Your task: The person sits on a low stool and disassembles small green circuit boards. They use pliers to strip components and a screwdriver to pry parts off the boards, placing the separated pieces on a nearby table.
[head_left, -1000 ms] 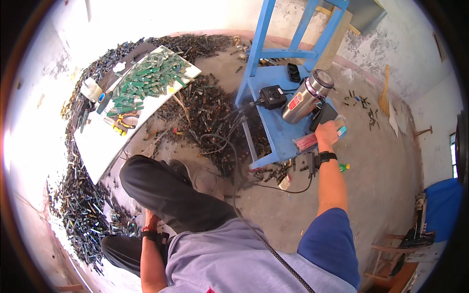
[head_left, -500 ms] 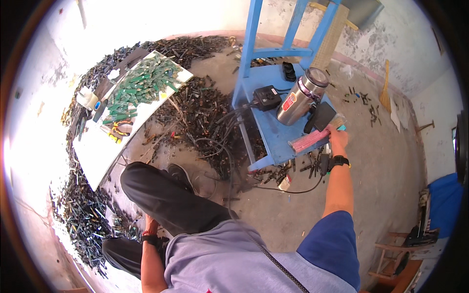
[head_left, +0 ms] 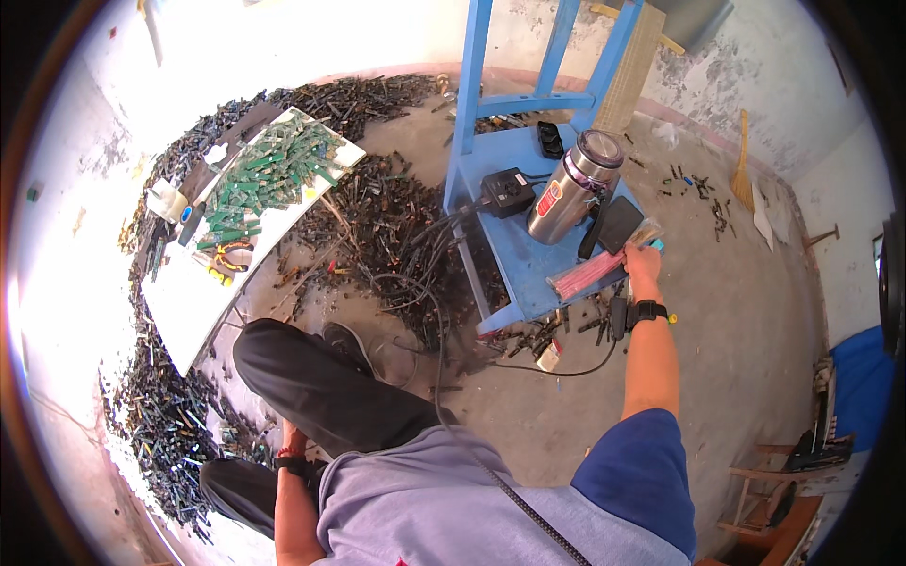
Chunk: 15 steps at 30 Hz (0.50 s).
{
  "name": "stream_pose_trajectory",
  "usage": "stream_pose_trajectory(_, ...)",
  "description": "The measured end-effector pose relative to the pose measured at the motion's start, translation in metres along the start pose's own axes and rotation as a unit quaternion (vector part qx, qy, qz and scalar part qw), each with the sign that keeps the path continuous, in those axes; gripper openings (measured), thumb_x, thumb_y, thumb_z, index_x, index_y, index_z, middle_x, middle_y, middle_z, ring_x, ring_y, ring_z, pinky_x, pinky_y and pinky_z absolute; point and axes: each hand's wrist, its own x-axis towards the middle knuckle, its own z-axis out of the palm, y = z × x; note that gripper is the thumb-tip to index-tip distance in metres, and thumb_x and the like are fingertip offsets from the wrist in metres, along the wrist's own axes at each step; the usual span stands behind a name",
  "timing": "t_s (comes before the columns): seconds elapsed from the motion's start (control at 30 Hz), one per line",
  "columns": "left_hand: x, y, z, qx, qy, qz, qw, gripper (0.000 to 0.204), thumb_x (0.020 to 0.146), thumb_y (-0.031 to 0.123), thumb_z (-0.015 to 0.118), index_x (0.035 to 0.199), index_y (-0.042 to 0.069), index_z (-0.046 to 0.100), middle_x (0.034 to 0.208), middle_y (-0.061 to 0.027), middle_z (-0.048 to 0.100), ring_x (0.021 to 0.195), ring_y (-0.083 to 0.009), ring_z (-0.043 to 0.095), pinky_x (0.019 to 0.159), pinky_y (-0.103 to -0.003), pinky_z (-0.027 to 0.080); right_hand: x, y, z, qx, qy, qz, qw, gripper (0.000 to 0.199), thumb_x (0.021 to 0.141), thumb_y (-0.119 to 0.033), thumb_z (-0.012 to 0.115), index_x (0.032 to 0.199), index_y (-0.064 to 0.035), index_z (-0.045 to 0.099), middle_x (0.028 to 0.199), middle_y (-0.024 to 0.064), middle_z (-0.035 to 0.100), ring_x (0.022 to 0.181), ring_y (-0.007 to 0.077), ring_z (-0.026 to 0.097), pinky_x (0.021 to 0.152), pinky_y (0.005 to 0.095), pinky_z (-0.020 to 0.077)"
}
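Note:
On the seat of a blue wooden chair, a clear packet of thin pink sticks lies along the near right edge. My right hand reaches to its right end, the fingers closed on it beside a small turquoise piece. Just behind the packet are a dark flat box-like thing and a steel thermos. A black power adapter and a small black object share the seat. Low at my left, my left hand is partly hidden by my leg, and its fingers do not show.
A white board at the left carries a heap of green strips, yellow-black pliers and a tape roll. Dark scrap pieces cover the floor around it. Cables run beside the chair. A broom leans at the right wall.
The whole view has shifted slightly. My right hand stays at the end of the packet, and my left hand remains low by my leg.

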Motion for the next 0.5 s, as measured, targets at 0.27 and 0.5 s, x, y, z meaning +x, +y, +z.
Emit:
stream_pose_trajectory(0.27,-0.002,0.025,0.004,0.000,-0.024,-0.010,1.000,0.049,0.090,0.019,0.057,0.132,-0.002,0.043,0.133,-0.0157,0.048,0.120,-0.0272,0.046,0.101,-0.034,0.037,0.001,0.002,-0.001,0.101,0.038,0.029,0.994,0.026,0.080,-0.017,0.064,0.066,0.0030,0.058,0.055,0.0073,0.055,0.042,0.0140,0.047,0.038,0.0294,0.0321)
stream_pose_trajectory(0.5,-0.005,0.019,0.006,0.029,-0.015,0.024,0.999,0.046,0.091,0.016,0.054,0.131,-0.004,0.043,0.131,-0.0156,0.049,0.118,-0.0272,0.047,0.100,-0.033,0.038,-0.003,0.004,0.003,0.082,0.056,0.054,0.994,0.032,0.079,-0.027,0.066,0.073,0.0047,0.062,0.060,0.0124,0.062,0.054,0.0208,0.060,0.055,0.0344,0.0450)
